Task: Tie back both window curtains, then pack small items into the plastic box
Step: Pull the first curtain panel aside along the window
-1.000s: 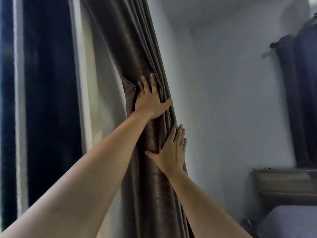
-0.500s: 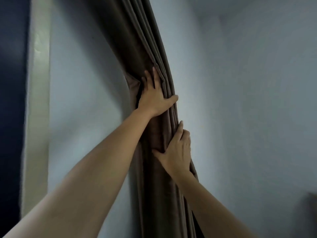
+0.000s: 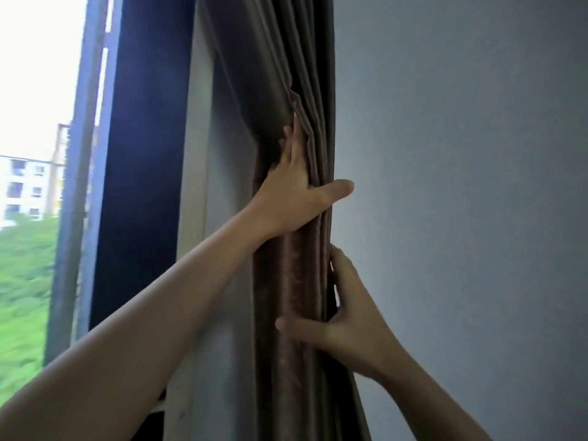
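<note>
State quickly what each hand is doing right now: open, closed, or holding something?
Left hand: open, straight fingers pressing the gathered curtain.
Right hand: closed on the curtain, thumb in front, fingers behind its edge.

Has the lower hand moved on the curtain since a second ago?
Yes. The right hand slid toward the wall: its fingers now hook behind the curtain edge.

I see the left hand point(image 3: 292, 190) and right hand point(image 3: 354, 319) bare, forearms point(image 3: 178, 313) uncovered to the frame edge; nails seemingly short.
</note>
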`<state>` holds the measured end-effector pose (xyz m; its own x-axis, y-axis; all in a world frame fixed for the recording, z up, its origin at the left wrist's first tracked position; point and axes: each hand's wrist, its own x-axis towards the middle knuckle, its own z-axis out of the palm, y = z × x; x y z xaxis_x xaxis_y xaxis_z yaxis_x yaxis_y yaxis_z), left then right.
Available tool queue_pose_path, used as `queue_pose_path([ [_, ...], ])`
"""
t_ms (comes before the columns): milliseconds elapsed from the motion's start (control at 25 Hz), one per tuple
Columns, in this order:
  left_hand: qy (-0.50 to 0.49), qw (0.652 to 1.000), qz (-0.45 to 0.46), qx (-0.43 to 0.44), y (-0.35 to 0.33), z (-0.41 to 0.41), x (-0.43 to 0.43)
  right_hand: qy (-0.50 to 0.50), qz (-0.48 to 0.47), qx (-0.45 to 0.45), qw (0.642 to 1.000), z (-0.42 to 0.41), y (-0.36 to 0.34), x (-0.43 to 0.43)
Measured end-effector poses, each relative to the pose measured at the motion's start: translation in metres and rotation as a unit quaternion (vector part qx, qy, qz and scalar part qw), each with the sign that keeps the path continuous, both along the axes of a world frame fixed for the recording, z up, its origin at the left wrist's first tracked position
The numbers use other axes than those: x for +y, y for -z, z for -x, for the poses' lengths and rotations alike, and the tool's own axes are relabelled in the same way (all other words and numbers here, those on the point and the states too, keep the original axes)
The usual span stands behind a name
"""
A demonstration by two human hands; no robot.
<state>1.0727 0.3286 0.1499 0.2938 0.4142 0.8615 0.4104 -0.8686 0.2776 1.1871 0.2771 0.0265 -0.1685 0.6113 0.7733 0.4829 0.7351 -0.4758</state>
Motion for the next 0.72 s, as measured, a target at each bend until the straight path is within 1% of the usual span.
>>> queue_pose_path([
  [80, -0.013, 0.999, 0.030, -0.007, 0.010, 0.024, -0.012, -0.127, 0.056, 0.017, 0.990, 0.003, -0.005, 0.000],
  [160, -0.018, 0.998, 0.052, -0.027, 0.025, 0.049, -0.022, -0.179, 0.074, 0.042, 0.980, 0.007, -0.002, 0.006],
  [280, -0.021, 0.995, 0.061, -0.071, 0.057, 0.079, -0.034, -0.196, 0.072, 0.081, 0.975, 0.026, 0.014, 0.012],
  [440, -0.101, 0.987, 0.046, -0.113, 0.107, 0.101, -0.057, -0.199, 0.064, 0.094, 0.974, 0.048, 0.029, 0.012],
  [520, -0.120, 0.982, 0.064, -0.133, 0.130, 0.118, -0.073, -0.196, 0.087, 0.093, 0.972, 0.058, 0.037, 0.009],
  [600, -0.145, 0.977, 0.095, -0.127, 0.153, 0.140, -0.093, -0.200, 0.118, 0.092, 0.968, 0.071, 0.054, 0.004],
  [640, -0.154, 0.976, 0.096, -0.117, 0.164, 0.149, -0.100, -0.204, 0.119, 0.085, 0.968, 0.076, 0.064, 0.003],
  [720, -0.172, 0.972, 0.114, -0.113, 0.203, 0.184, -0.134, -0.232, 0.154, 0.061, 0.959, 0.103, 0.093, -0.016],
])
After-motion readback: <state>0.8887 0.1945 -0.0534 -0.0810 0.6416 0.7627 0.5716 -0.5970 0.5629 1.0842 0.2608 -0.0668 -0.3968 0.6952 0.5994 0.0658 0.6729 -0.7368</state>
